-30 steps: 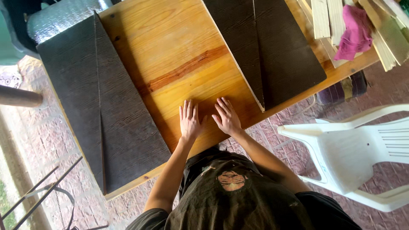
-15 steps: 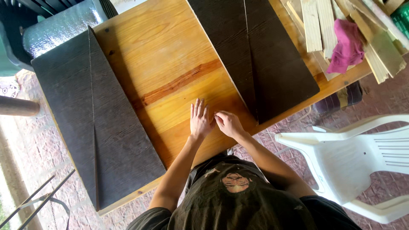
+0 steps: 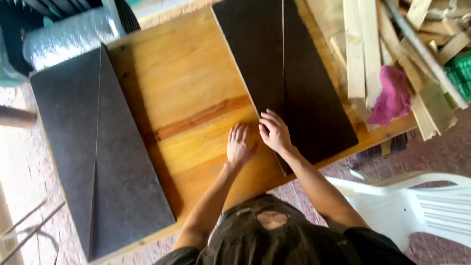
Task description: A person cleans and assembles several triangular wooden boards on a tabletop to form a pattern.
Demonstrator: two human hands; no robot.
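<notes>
The right hand (image 3: 274, 133) rests at the near edge of the right dark board (image 3: 284, 73), fingers curled on it, not clenched; the left hand (image 3: 239, 145) lies flat, fingers released, on the table (image 3: 186, 93); best to press evenly while lifting the edge; the board looks thin, matte, long
</notes>
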